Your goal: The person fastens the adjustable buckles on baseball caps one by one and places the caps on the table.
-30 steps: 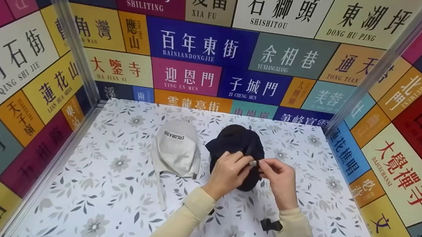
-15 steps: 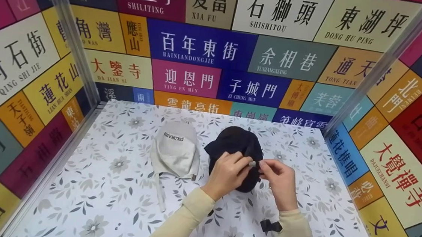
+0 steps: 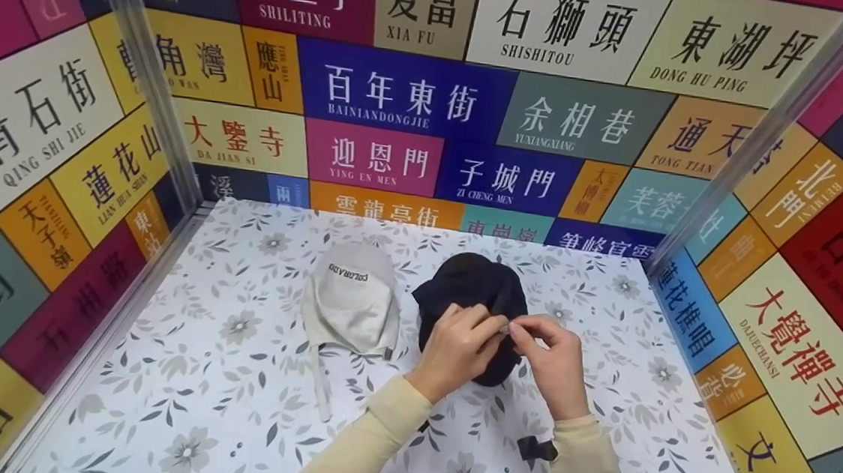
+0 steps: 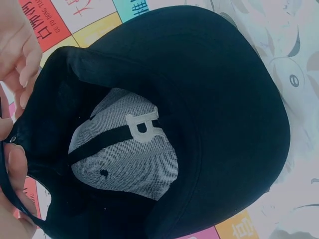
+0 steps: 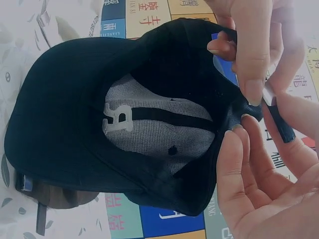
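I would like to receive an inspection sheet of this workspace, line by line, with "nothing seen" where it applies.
Surface: white floral covering.
Job's things: black cap, its inside visible in both wrist views.
Clutter: pale cap marked COLORADO, left of it; dark item in right wrist view, unclear.
Grip: left hand and right hand hold the strap.
Cables: nothing seen.
Surroundings: walls with colourful Chinese lettering.
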Available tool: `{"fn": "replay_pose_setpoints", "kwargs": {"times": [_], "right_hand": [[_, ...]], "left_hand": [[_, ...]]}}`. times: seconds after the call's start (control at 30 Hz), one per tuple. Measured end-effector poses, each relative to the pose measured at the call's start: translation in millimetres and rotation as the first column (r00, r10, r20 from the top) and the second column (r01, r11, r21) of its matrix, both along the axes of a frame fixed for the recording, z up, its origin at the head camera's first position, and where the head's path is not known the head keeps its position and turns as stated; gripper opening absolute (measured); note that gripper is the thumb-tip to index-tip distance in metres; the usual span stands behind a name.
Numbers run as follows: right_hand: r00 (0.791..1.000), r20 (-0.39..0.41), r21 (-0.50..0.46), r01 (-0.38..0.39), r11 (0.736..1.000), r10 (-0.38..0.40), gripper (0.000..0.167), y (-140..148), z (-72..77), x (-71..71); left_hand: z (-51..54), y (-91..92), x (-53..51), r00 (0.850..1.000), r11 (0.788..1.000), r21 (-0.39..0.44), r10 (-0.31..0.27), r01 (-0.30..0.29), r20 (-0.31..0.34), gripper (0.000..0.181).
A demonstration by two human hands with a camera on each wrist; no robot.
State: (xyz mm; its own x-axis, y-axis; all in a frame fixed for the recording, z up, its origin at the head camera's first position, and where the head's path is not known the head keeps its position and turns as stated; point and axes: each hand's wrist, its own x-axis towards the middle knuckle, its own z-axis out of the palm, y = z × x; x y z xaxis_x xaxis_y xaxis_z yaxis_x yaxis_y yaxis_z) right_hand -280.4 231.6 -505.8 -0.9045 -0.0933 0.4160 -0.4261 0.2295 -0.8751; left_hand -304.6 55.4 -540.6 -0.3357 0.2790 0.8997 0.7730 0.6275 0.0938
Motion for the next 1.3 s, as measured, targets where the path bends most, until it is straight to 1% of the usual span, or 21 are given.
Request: {"fn": "replay_pose_setpoints", "kwargs": {"times": [0.17, 0.3, 0.4, 0.57, 0.83, 0.93, 1.07, 1.2, 1.3], "right_hand": [[1.0, -0.003, 0.01, 0.002, 1.0, -0.002, 0.013, -6, 14.8, 10.7], [1.0, 0.016, 0.008, 0.013, 1.0, -0.013, 0.012, -7, 17.3, 13.2], [0.999, 0.031, -0.006, 0.012, 1.0, -0.012, 0.012, -6, 15.5, 13.4], [1.0, 0.021, -0.007, 0.005, 1.0, -0.005, 0.015, -4, 13.3, 12.7], [0.999, 0.025, -0.001, 0.027, 1.0, -0.027, 0.015, -3, 16.4, 13.4], [0.999, 0.016, 0.001, 0.028, 1.0, -0.028, 0.015, -2, 17.7, 12.6], [0.999, -0.003, 0.001, 0.041, 0.999, -0.041, 0.014, -1, 17.7, 11.1], [0.999, -0.011, 0.003, 0.041, 0.999, -0.041, 0.013, 0, 13.9, 9.4], [0.999, -0.008, -0.008, 0.039, 0.999, -0.039, 0.013, 3, 3.2, 3.6]], "left_hand": [[0.2, -0.1, 0.1, 1.0, 1.0, -0.001, -0.001, 0.001, -0.003, 0.011], [0.2, -0.2, -0.1, 1.0, 1.0, -0.007, -0.005, 0.005, 0.001, 0.011], [-0.4, -0.6, 0.6, 1.0, 1.0, -0.006, -0.01, 0.01, -0.003, 0.011], [0.1, -1.7, 1.2, 1.0, 1.0, -0.003, -0.008, 0.008, -0.014, 0.011], [1.0, -1.9, 1.0, 1.0, 1.0, 0.001, -0.007, 0.007, -0.012, 0.013], [1.1, -2.3, -0.5, 1.0, 1.0, 0.003, -0.007, 0.007, -0.019, 0.013], [1.4, -3.1, -1.4, 1.0, 1.0, 0.001, -0.005, 0.005, -0.009, 0.013], [1.1, -4.0, -0.5, 1.0, 1.0, 0.003, -0.011, 0.011, -0.001, 0.014], [0.2, -4.2, 0.0, 1.0, 1.0, 0.005, -0.017, 0.017, -0.002, 0.014]]}}
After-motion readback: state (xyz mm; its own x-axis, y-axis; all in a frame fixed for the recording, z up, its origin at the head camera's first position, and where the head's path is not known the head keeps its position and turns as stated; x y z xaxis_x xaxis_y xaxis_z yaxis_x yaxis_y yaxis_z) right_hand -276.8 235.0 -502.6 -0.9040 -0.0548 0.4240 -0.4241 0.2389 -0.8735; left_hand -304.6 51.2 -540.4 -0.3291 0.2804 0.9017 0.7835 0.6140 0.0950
